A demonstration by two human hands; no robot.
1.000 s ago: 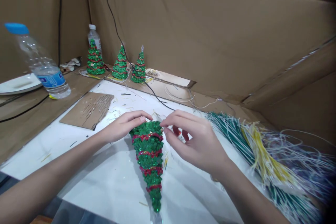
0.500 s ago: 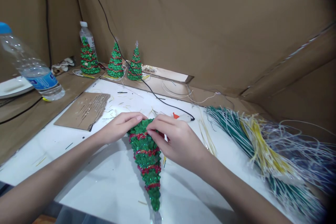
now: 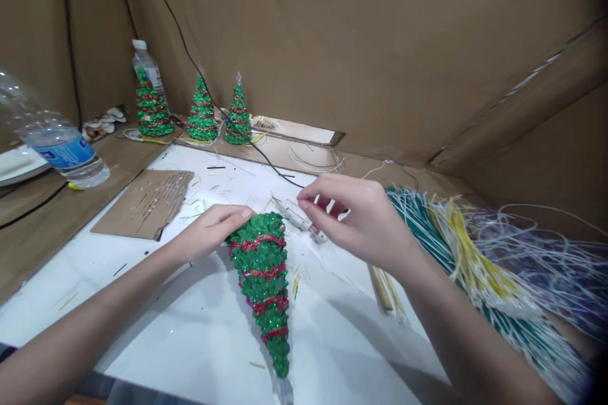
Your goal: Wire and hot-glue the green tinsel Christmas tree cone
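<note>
A small green beaded Christmas tree [image 3: 261, 285] with red garland bands lies with its tip towards me and its wide base away. My left hand [image 3: 223, 224] is closed on the far left side of that base. My right hand [image 3: 354, 218] hovers to the right of the tree, apart from it, thumb and forefinger pinched together. Whatever is in that pinch, if anything, is too small to make out. Behind and below the right fingers lie partly hidden metal and whitish tools [image 3: 295, 216].
Three similar trees [image 3: 202, 111] stand at the back left, near water bottles [image 3: 71, 152]. Ridged cardboard [image 3: 145, 202] lies on the white board [image 3: 190, 329], among scattered clippings. Bundles of green, yellow and white strands [image 3: 460, 247] lie right. A black cord [image 3: 190, 54] hangs across.
My right hand has left the tree's base and moved right and slightly up. My left hand keeps its hold on the tree. The view has shifted slightly.
</note>
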